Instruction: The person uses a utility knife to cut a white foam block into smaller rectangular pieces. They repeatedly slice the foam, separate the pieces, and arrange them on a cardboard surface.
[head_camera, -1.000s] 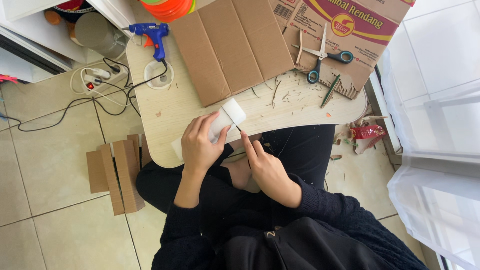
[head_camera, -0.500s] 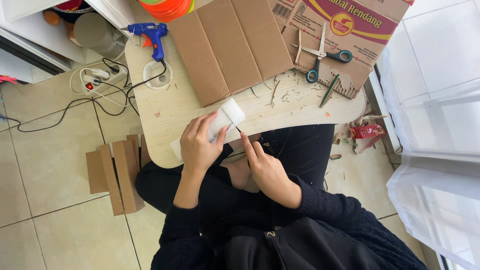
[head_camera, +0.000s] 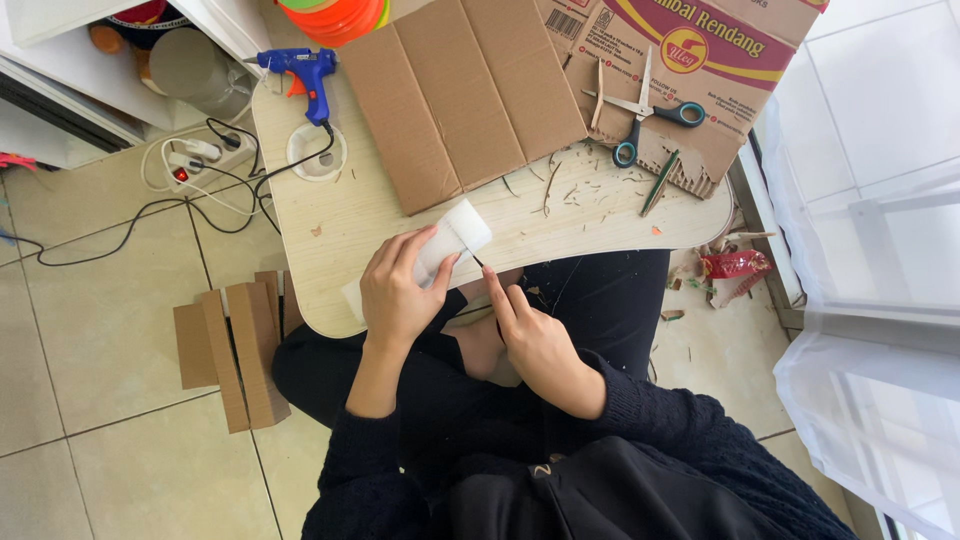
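Observation:
My left hand (head_camera: 397, 290) grips a white rolled piece of paper or card (head_camera: 455, 237) at the near edge of a small light wooden table (head_camera: 380, 215). My right hand (head_camera: 535, 340) is just right of it and holds a thin dark blade-like tool (head_camera: 477, 260) whose tip touches the white piece. I sit on the floor with dark-clothed legs under the table.
A flat brown cardboard sheet (head_camera: 460, 95) and a printed cardboard box (head_camera: 690, 70) lie on the table with scissors (head_camera: 640, 115), a green pencil (head_camera: 660, 182) and scraps. A blue glue gun (head_camera: 305, 75) stands at the back left. Folded cardboard (head_camera: 230, 350) and a power strip (head_camera: 195, 160) lie on the floor tiles.

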